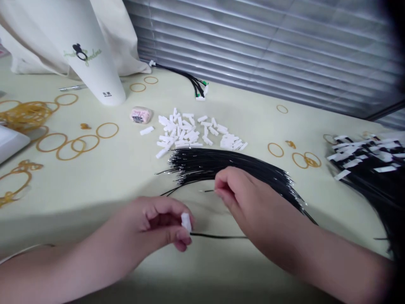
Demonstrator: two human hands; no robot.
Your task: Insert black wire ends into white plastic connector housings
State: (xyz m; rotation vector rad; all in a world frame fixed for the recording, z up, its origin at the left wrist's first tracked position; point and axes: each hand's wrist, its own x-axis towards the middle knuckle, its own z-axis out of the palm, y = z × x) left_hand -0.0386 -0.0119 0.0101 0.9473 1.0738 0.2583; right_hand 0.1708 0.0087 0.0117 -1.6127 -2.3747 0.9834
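Observation:
My left hand (164, 221) pinches a white plastic connector housing (186, 221) between thumb and fingers. From the housing a black wire (218, 236) runs right and passes beneath my right forearm. My right hand (237, 196) is closed in a pinch on another black wire (209, 191), whose bare metal tip points left toward the housing, apart from it. Behind my right hand lies a thick bundle of black wires (228, 158) with shiny metal terminals at its ends. A pile of loose white connector housings (186, 131) is just beyond the bundle.
Finished-looking wires with white housings (357, 156) lie at the right. A wire harness (186, 76) rests near the window blinds (253, 46). Yellow rubber bands (28, 116) are scattered left and right. A white tumbler (95, 55) stands before a cloth bag (122, 38); a small pink item (141, 115) sits nearby.

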